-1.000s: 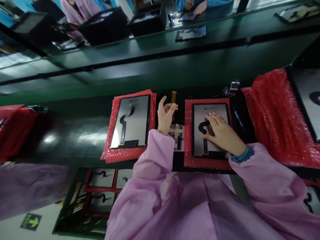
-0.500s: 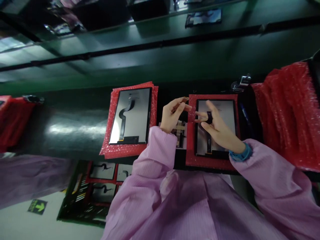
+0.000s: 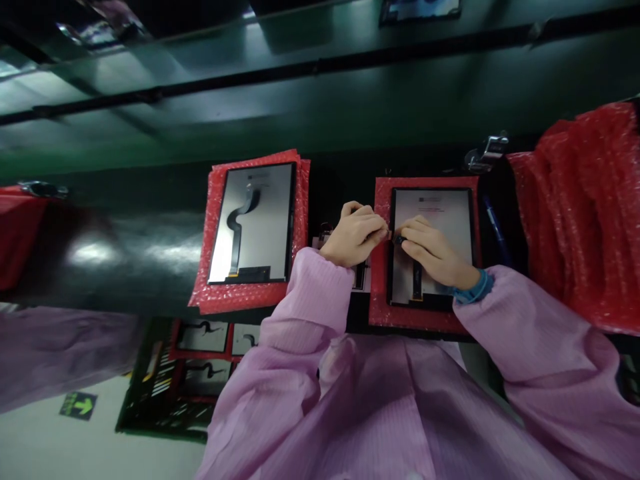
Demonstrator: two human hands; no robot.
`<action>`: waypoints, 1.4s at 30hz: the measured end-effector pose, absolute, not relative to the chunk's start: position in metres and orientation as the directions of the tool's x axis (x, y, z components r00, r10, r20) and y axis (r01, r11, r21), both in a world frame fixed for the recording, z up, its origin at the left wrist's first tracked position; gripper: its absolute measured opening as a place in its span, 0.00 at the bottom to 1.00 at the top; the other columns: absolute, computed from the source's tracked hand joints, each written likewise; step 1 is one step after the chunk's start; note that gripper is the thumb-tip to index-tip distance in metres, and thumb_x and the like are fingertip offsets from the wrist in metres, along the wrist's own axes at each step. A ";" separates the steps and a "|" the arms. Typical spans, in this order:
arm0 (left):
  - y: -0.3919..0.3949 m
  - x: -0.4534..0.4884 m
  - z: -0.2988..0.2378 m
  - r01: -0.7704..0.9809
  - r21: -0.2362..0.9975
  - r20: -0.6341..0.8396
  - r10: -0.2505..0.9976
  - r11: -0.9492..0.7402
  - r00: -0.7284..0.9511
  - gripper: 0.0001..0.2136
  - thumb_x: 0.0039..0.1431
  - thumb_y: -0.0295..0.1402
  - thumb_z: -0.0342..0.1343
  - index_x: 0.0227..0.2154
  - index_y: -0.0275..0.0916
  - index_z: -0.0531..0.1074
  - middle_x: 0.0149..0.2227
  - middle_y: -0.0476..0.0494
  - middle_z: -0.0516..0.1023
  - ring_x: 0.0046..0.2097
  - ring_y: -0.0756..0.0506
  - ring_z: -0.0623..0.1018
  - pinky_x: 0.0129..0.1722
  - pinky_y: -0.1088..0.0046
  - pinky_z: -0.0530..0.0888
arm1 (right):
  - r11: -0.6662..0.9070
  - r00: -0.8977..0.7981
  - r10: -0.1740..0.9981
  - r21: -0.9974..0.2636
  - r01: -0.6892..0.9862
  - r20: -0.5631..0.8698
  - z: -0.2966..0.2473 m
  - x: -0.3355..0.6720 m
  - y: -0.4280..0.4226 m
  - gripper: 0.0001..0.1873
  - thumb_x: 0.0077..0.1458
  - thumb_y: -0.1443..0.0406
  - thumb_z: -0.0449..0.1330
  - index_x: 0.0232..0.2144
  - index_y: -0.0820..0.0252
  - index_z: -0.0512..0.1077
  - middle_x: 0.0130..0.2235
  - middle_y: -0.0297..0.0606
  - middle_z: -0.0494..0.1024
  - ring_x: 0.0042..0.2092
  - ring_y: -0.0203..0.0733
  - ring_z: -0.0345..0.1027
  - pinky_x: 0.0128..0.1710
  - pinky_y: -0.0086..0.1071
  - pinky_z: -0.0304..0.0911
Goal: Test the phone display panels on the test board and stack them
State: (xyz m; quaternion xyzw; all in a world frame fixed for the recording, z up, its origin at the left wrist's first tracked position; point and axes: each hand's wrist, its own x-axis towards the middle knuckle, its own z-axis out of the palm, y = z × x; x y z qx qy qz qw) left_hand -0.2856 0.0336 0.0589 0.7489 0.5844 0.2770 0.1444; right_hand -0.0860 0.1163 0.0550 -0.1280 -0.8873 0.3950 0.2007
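Head view: right hand (image 3: 434, 252) grips the black ribbon (image 3: 417, 283) of the screen (image 3: 435, 205) on the desk (image 3: 150, 257); left hand's (image 3: 356, 235) grip, cannot tell. Best keep the ribbon slack, unkinked.

On a dark bench, the main panel (image 3: 447, 213) is lying on a red bubble-wrap sheet (image 3: 420, 319). At its left edge, the left hand (image 3: 354, 235) is pinching a small strip (image 3: 390, 235), mostly hidden by the fingers. Over the main panel, the right hand (image 3: 434, 252) is gripping the dark end of its flex cable (image 3: 417, 280), the fingertips of both hands nearly meeting. Left of the main panel, well apart, a second panel (image 3: 263, 227) is resting on red wrap, its own cable curving across it. Just right of the main panel, a blue pen (image 3: 494, 219) is lying; beyond that, a heap of red wrap (image 3: 580, 220) is spreading. Lower left of the main panel, a green crate (image 3: 127, 407) is holding more panels.
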 end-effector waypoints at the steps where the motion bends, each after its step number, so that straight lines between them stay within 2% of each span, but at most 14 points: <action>1: 0.033 -0.285 0.059 0.807 0.520 0.230 0.955 -0.281 0.185 0.12 0.66 0.30 0.46 0.29 0.40 0.71 0.31 0.47 0.79 0.39 0.44 0.74 0.53 0.59 0.61 | 0.679 -0.892 0.373 -0.731 0.075 0.255 0.054 -0.086 0.116 0.15 0.68 0.61 0.45 0.31 0.57 0.66 0.37 0.42 0.73 0.41 0.45 0.60 0.47 0.44 0.59; 11: 0.033 -0.282 0.059 0.819 0.486 0.208 0.951 -0.305 0.230 0.12 0.66 0.30 0.46 0.30 0.40 0.72 0.31 0.46 0.77 0.39 0.44 0.74 0.54 0.59 0.60 | 0.777 -0.910 0.361 -0.605 0.174 0.202 0.049 -0.088 0.118 0.16 0.66 0.62 0.44 0.31 0.58 0.68 0.40 0.45 0.74 0.45 0.49 0.60 0.50 0.48 0.58; 19: 0.033 -0.280 0.058 0.834 0.466 0.202 0.953 -0.296 0.225 0.11 0.66 0.30 0.46 0.30 0.40 0.71 0.30 0.47 0.76 0.39 0.44 0.74 0.53 0.58 0.61 | 0.809 -0.905 0.376 -0.546 0.216 0.199 0.049 -0.088 0.116 0.14 0.65 0.64 0.46 0.32 0.58 0.70 0.39 0.44 0.74 0.45 0.50 0.60 0.50 0.47 0.57; 42: 0.033 -0.277 0.052 0.865 0.409 0.252 0.947 -0.290 0.198 0.11 0.66 0.29 0.46 0.30 0.39 0.72 0.29 0.46 0.75 0.37 0.44 0.73 0.53 0.57 0.62 | 0.695 -0.878 0.463 -0.665 0.273 0.124 0.049 -0.089 0.110 0.16 0.67 0.62 0.45 0.34 0.57 0.70 0.46 0.43 0.76 0.51 0.50 0.60 0.55 0.48 0.54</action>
